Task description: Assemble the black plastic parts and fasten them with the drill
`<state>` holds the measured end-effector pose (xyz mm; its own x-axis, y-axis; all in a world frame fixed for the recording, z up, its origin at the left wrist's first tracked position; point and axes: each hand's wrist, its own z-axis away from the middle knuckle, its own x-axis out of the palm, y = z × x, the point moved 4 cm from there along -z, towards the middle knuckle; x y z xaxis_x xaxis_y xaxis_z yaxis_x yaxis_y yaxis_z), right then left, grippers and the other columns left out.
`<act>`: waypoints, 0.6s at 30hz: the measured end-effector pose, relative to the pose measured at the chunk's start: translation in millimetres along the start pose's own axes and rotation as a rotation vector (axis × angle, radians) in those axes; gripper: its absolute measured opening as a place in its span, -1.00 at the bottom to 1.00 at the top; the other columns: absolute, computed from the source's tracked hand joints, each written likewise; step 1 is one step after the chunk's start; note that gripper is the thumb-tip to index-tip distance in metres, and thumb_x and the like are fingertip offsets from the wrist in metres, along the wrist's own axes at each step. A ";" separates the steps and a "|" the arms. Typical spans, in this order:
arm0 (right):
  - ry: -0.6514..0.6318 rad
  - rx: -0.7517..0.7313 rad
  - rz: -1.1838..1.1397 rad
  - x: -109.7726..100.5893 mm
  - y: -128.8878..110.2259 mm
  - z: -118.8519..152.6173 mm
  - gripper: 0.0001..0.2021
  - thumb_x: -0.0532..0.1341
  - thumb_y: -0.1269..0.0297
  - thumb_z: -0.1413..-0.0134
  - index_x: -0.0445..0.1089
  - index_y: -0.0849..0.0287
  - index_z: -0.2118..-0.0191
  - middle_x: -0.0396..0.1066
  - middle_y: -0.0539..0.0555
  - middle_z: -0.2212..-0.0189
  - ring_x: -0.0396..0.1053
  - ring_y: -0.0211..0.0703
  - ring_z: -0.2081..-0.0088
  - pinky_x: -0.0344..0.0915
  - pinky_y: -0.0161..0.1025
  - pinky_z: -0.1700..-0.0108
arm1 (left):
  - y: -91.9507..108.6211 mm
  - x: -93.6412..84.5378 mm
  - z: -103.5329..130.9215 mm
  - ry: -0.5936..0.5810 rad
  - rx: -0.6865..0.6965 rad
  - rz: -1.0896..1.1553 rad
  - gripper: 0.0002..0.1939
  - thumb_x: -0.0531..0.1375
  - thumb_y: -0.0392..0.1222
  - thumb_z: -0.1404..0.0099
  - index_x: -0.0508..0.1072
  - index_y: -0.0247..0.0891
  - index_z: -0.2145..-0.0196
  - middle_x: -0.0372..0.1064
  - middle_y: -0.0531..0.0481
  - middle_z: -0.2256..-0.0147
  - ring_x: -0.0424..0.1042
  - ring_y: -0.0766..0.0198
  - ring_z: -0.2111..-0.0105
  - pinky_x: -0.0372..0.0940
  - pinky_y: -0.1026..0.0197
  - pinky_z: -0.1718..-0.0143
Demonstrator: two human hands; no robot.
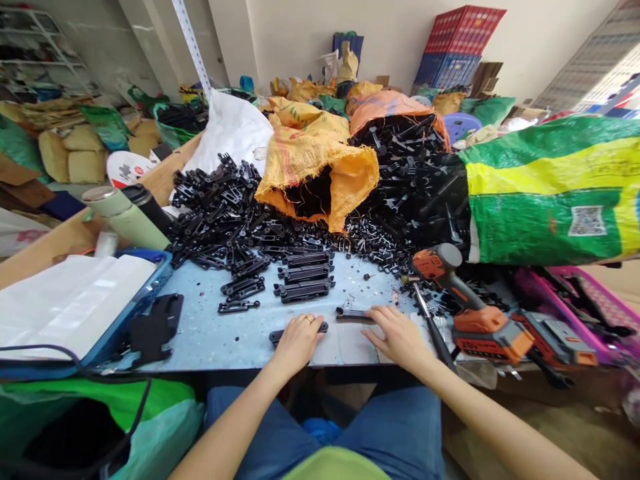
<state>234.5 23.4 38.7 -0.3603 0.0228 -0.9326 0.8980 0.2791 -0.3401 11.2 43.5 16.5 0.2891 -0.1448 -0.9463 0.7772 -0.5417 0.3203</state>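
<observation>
My left hand [299, 340] is closed over a black plastic bar [277, 337] that lies at the table's front edge. Rounded ends of the bar stick out on both sides of the fingers. To its right, my right hand [399, 335] has its thumb spread away from the fingers. Its fingertips touch or cover the near end of another black bar-shaped part [351, 313] lying on the table. Behind my hands, several black assembled bars [305, 273] lie in a neat row. Smaller black link pieces [243, 288] sit to their left.
Heaped black parts [220, 213] and small screws [373, 240] cover the table's back. An orange sack [320, 167] and a green-yellow sack [555, 193] stand there. At right lie a cordless driver [480, 320] and a pink basket [590, 300]; at left, a blue tray [163, 267] and green flask [125, 217].
</observation>
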 end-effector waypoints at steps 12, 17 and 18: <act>-0.384 -0.425 0.157 14.4 -33.9 -3.3 -0.63 -0.07 -0.02 -0.21 0.32 0.14 0.26 0.36 0.06 0.42 0.31 -0.20 0.40 0.08 -0.30 0.37 | 2.1 -9.7 0.0 -0.078 -0.012 0.091 -0.67 -0.03 -0.18 -0.31 0.24 -0.22 -0.02 0.27 -0.13 0.04 0.23 0.10 0.02 0.13 0.04 0.04; -0.358 -0.319 0.282 20.4 -51.6 -4.5 -0.62 -0.10 -0.02 -0.23 0.29 0.14 0.20 0.35 0.07 0.37 0.32 -0.18 0.38 0.04 -0.29 0.38 | 9.1 -12.3 5.5 0.000 0.003 0.114 -0.37 0.22 0.20 -0.01 0.24 -0.23 0.07 0.29 -0.13 0.11 0.26 -0.01 0.09 0.13 -0.03 0.05; -0.338 -0.312 0.301 18.3 -54.2 -4.2 -0.64 -0.11 0.00 -0.23 0.28 0.13 0.19 0.35 0.08 0.36 0.32 -0.17 0.37 0.04 -0.29 0.37 | 9.6 -12.1 7.0 0.020 0.009 0.114 -0.35 0.25 0.20 0.03 0.23 -0.23 0.09 0.29 -0.13 0.12 0.27 0.00 0.11 0.14 -0.02 0.07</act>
<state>178.2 12.8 40.6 0.0485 -0.1493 -0.9876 0.8130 0.5802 -0.0478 11.3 34.3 30.7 0.3866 -0.1900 -0.9025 0.7334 -0.5300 0.4257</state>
